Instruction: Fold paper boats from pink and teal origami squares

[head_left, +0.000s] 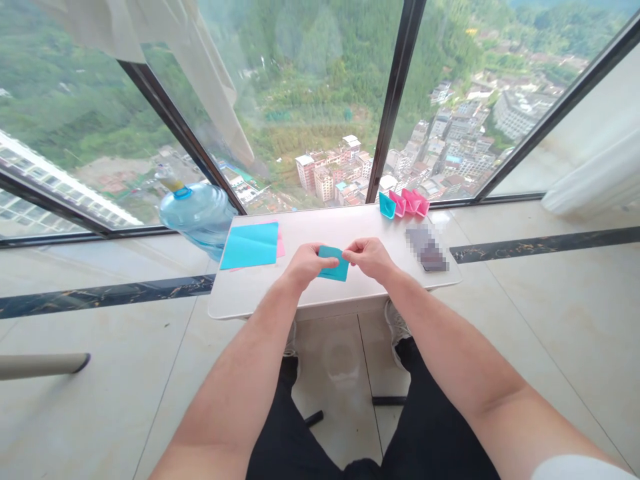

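Note:
A small folded piece of blue paper [334, 271] is held up between both hands, above the front part of the white table. My left hand [309, 263] grips its left side, with the thumb lying across the front face. At the upper right corner, my right hand [369, 257] pinches the paper between thumb and fingertips. Larger blue sheets [251, 245] lie on the table to the left, over pink paper [281, 243] whose edge peeks out. Folded paper shapes stand at the back right: one blue [387, 205] and several pink [411, 203].
The white table [300, 227] stands against tall windows. A phone-like object [429, 248], blurred out, lies at its right. A large blue water bottle [197, 215] stands behind the left corner. My legs and shoes are below the front edge.

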Demonstrator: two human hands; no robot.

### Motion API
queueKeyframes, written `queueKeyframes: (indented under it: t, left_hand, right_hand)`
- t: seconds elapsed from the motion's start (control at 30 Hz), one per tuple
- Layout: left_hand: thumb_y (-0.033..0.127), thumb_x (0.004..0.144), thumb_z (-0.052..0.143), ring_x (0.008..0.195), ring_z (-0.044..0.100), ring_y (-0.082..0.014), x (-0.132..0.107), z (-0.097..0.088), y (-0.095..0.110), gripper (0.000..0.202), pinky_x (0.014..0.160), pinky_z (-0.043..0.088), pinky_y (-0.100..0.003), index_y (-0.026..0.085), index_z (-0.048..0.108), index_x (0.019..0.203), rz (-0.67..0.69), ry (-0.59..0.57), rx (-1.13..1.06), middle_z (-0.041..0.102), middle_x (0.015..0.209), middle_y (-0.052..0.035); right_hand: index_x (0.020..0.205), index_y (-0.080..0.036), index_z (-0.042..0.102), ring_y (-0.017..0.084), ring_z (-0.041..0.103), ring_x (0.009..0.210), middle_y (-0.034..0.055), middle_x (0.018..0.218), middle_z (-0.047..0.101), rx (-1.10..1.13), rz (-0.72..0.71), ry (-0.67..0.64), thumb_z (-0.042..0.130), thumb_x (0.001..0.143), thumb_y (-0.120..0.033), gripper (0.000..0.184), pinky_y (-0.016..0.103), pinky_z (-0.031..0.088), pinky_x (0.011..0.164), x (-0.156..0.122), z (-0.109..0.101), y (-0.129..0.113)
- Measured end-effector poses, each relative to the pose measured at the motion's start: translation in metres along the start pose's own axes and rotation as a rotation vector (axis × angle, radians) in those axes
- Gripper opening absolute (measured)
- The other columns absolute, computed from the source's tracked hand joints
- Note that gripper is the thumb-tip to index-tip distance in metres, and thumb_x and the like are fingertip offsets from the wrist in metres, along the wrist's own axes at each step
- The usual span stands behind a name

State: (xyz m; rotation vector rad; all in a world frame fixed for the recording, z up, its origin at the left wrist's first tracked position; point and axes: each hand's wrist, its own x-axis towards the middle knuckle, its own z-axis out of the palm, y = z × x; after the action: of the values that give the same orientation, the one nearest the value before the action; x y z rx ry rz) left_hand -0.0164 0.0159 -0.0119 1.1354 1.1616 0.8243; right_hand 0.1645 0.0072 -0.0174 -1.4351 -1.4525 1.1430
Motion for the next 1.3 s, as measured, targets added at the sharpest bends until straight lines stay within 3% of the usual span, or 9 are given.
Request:
queueKeyframes:
  t: [0.27, 0.63, 0.83, 0.93, 1.03, 1.1, 1.23, 1.3]
  left_hand:
    - [0.028, 0.043, 0.093, 0.066, 0.067, -0.0197, 0.000, 0.004, -0.002, 0.044, 0.069, 0.055, -0.035, 0.012, 0.072, 0.078, -0.002, 0.042, -0.218, 0.073, 0.073, -0.0046]
    - [0.021, 0.041, 0.094, 0.064, 0.066, -0.0154, 0.000, 0.015, -0.004, 0.044, 0.068, 0.054, -0.030, 0.015, 0.064, 0.073, 0.030, 0.168, -0.432, 0.072, 0.070, -0.0008]
    - [0.021, 0.042, 0.091, 0.067, 0.067, -0.0160, 0.003, 0.014, -0.005, 0.047, 0.071, 0.054, -0.032, 0.017, 0.062, 0.078, 0.011, 0.210, -0.496, 0.072, 0.073, -0.0001]
    - [0.024, 0.045, 0.089, 0.064, 0.063, -0.0153, 0.003, 0.009, -0.004, 0.042, 0.065, 0.051, -0.030, 0.017, 0.064, 0.078, 0.001, 0.189, -0.332, 0.070, 0.070, 0.0004]
    - [0.028, 0.050, 0.085, 0.061, 0.058, -0.0133, 0.001, 0.004, -0.002, 0.029, 0.059, 0.044, -0.026, 0.014, 0.070, 0.072, 0.059, 0.119, 0.008, 0.067, 0.067, -0.0006]
    - [0.030, 0.054, 0.081, 0.060, 0.055, -0.0125, 0.000, 0.002, -0.001, 0.023, 0.057, 0.041, -0.026, 0.014, 0.071, 0.067, 0.089, 0.095, 0.119, 0.065, 0.063, -0.0002]
    - [0.032, 0.053, 0.080, 0.059, 0.054, -0.0123, 0.003, 0.003, -0.001, 0.025, 0.058, 0.041, -0.026, 0.016, 0.067, 0.067, 0.101, 0.168, 0.010, 0.063, 0.063, 0.0011]
    - [0.031, 0.052, 0.080, 0.058, 0.053, -0.0115, 0.003, 0.004, -0.001, 0.028, 0.057, 0.040, -0.026, 0.016, 0.063, 0.068, 0.077, 0.142, -0.041, 0.062, 0.063, 0.0021]
  right_hand:
    - [0.063, -0.017, 0.065, 0.011, 0.049, 0.054, -0.0014, 0.055, 0.060, 0.022, -0.026, -0.003, 0.066, 0.068, -0.038, 0.022, 0.024, 0.036, 0.051, -0.001, 0.004, -0.002]
    - [0.059, -0.017, 0.062, 0.011, 0.046, 0.054, -0.0023, 0.053, 0.055, 0.067, -0.025, 0.047, 0.066, 0.067, -0.043, 0.028, 0.025, 0.035, 0.051, -0.001, 0.007, -0.003]
    - [0.065, -0.017, 0.065, 0.011, 0.048, 0.053, -0.0009, 0.055, 0.059, 0.039, -0.017, 0.001, 0.065, 0.069, -0.044, 0.028, 0.024, 0.035, 0.050, 0.001, 0.004, 0.000]
    - [0.063, -0.017, 0.066, 0.011, 0.045, 0.052, -0.0018, 0.053, 0.056, -0.092, -0.039, 0.003, 0.064, 0.069, -0.040, 0.024, 0.024, 0.034, 0.050, 0.003, -0.001, 0.002]
    - [0.061, -0.017, 0.066, 0.010, 0.046, 0.052, -0.0020, 0.052, 0.056, -0.224, -0.025, -0.114, 0.065, 0.068, -0.036, 0.021, 0.024, 0.033, 0.050, 0.004, -0.007, 0.002]
    - [0.062, -0.016, 0.067, 0.010, 0.047, 0.053, -0.0016, 0.054, 0.058, -0.229, -0.004, -0.176, 0.065, 0.069, -0.037, 0.022, 0.023, 0.034, 0.050, 0.002, -0.009, 0.001]
    - [0.064, -0.016, 0.068, 0.011, 0.049, 0.054, -0.0004, 0.057, 0.061, -0.189, 0.015, -0.121, 0.064, 0.071, -0.038, 0.023, 0.024, 0.035, 0.050, 0.000, -0.008, -0.001]
    - [0.063, -0.016, 0.067, 0.012, 0.049, 0.053, -0.0004, 0.055, 0.061, -0.166, 0.021, -0.064, 0.067, 0.070, -0.039, 0.024, 0.024, 0.035, 0.050, 0.001, -0.008, -0.001]
